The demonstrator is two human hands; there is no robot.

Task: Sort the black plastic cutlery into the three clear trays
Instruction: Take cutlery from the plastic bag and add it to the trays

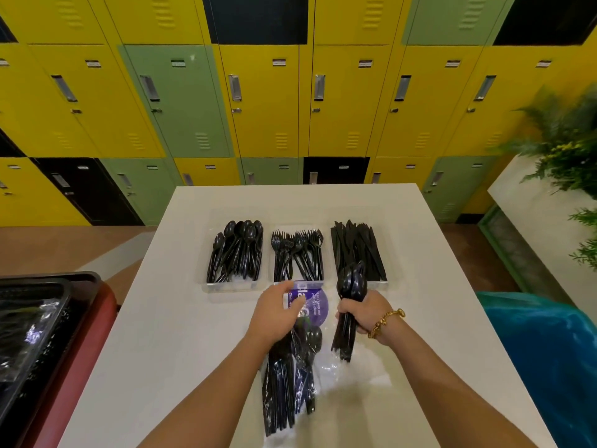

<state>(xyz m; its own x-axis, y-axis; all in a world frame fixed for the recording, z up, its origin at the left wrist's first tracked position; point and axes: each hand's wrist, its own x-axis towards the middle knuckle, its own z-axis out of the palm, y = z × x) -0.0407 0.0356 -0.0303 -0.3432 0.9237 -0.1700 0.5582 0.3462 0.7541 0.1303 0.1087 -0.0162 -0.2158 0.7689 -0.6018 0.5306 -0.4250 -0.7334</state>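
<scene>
Three clear trays stand side by side on the white table (pixel 181 334): the left tray (pixel 226 287) holds black spoons (pixel 237 250), the middle tray (pixel 298 227) black forks (pixel 298 253), the right tray (pixel 379 286) black knives (pixel 355 247). My right hand (pixel 361 313) is shut on a bundle of black spoons (pixel 350 286), bowls up, just in front of the right tray. My left hand (pixel 279 313) grips the top of a clear plastic bag of cutlery (pixel 290 383) with a purple label (pixel 316 305), lying toward the table's near edge.
A red cart with a black tray (pixel 35 334) stands at the table's left. A blue plastic bag (pixel 549 350) sits at the right. Coloured lockers (pixel 268 101) line the wall behind, and a green plant (pixel 565 147) rises at the far right.
</scene>
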